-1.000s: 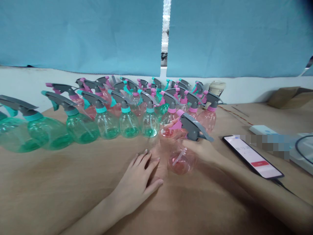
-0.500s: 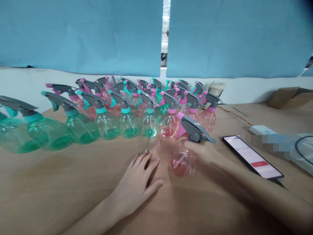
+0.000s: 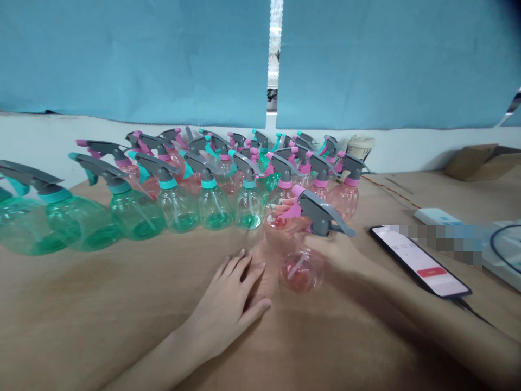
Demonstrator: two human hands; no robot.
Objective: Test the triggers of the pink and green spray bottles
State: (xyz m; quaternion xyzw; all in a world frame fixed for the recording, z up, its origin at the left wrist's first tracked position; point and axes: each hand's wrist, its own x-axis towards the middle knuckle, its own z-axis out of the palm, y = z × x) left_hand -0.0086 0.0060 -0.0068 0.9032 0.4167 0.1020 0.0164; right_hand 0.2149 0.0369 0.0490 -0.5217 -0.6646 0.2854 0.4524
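My left hand [image 3: 230, 296] lies flat on the tabletop, fingers a little spread, with nothing in it. To its right stands a pink spray bottle [image 3: 301, 271] with a grey and pink trigger head and some liquid low inside. My right hand [image 3: 325, 247] is around this bottle's neck, just below the head. Its thumb side shows in front, while its fingers reach past the neck behind the pink trigger, partly hidden. Just behind is a row of spray bottles, green ones [image 3: 215, 212] to the left and pink ones [image 3: 344, 198] to the right.
More spray bottles crowd behind the front row. On the right lie a phone [image 3: 423, 263] with a timer on its screen, a white power strip [image 3: 437, 217] and a cardboard box [image 3: 482, 163]. A paper cup [image 3: 360, 146] stands near the wall under blue cloth [image 3: 142, 60].
The held bottle's head has turned slightly and sits more upright. My right fingers have straightened and stretched further left behind the trigger. My left hand has not moved.
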